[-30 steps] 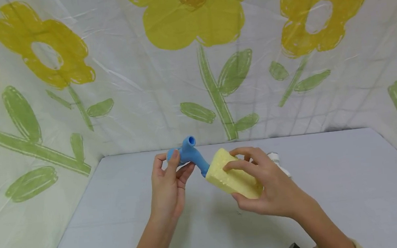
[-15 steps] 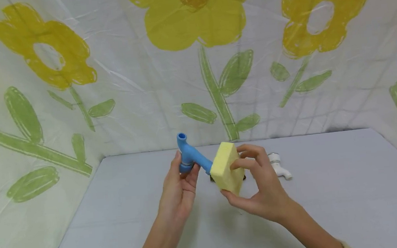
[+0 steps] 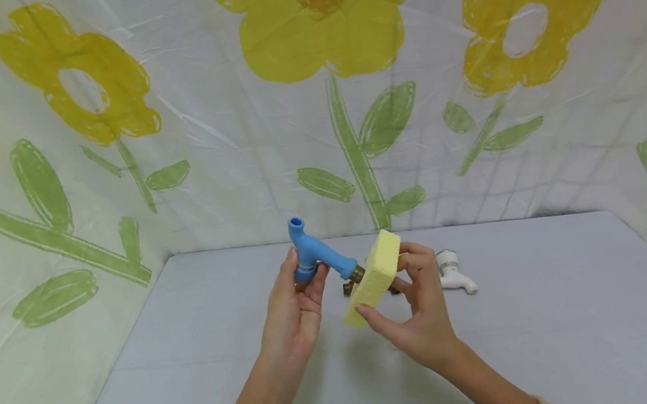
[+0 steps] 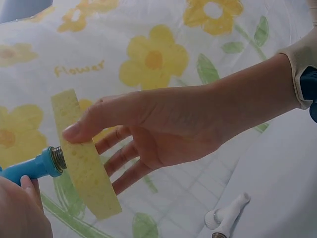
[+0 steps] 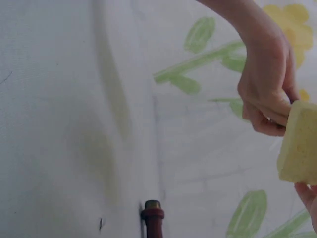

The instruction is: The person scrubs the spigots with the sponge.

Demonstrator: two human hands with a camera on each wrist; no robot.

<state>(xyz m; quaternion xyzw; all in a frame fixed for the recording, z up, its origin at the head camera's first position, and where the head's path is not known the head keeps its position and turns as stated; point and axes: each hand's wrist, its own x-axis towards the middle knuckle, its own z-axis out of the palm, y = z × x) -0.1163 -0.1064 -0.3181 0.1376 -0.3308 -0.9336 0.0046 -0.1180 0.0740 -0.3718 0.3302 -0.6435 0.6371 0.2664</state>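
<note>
My left hand [image 3: 292,323] holds a blue faucet [image 3: 316,254], its open mouth pointing up and its brass threaded end [image 3: 356,274] toward the right. My right hand [image 3: 429,321] grips a yellow sponge [image 3: 380,266] by its edges, thumb on the near side. One broad face of the sponge [image 4: 86,158] is right at the threaded end [image 4: 58,157] in the left wrist view. Both things are held up above the table. In the right wrist view the sponge [image 5: 299,144] hides the faucet, and only fingertips of the right hand show at the edge.
On the white table [image 3: 176,369], a white faucet [image 3: 452,273] lies beyond my right hand. A dark red faucet [image 5: 154,220] with a brass end lies behind the sponge, mostly hidden from the head view. A flower-printed sheet [image 3: 228,172] hangs along the table's back edge.
The sponge has turned to stand nearly edge-on and shifted slightly right, uncovering the faucet's brass threaded end. My left hand has moved a little right and turned the blue faucet.
</note>
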